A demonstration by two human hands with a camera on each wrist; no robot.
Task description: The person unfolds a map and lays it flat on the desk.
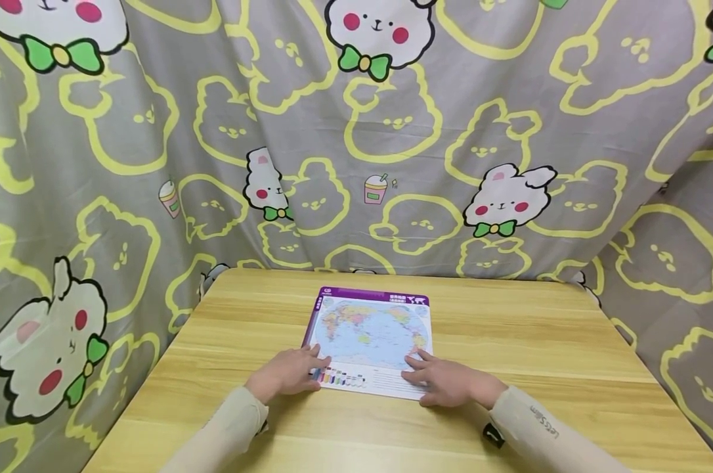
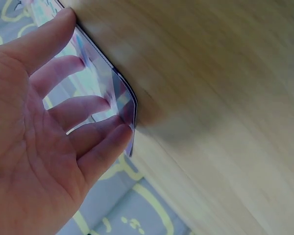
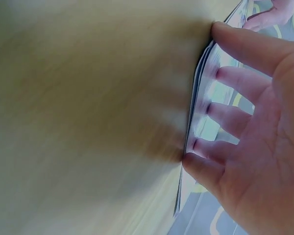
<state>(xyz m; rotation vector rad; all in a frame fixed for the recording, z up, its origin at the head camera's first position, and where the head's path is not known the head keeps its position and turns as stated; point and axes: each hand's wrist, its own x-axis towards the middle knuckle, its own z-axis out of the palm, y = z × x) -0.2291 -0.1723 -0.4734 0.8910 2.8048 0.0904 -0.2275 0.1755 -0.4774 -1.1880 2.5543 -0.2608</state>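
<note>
A glossy world-map sheet (image 1: 369, 340) with a purple top band lies flat in the middle of the wooden table (image 1: 510, 341); a second sheet shows under its left edge. My left hand (image 1: 288, 372) rests with straight fingers on the map's near left corner (image 2: 118, 93). My right hand (image 1: 445, 381) lies the same way on the near right corner, its fingertips (image 3: 220, 73) pressing on the stacked sheet edges (image 3: 196, 112). Both hands are flat and hold nothing. Both arms wear pale long sleeves.
A grey curtain (image 1: 356, 131) printed with yellow rabbit outlines and white rabbits surrounds the table on the back, left and right. Bare wood lies on either side of the map and along the near edge.
</note>
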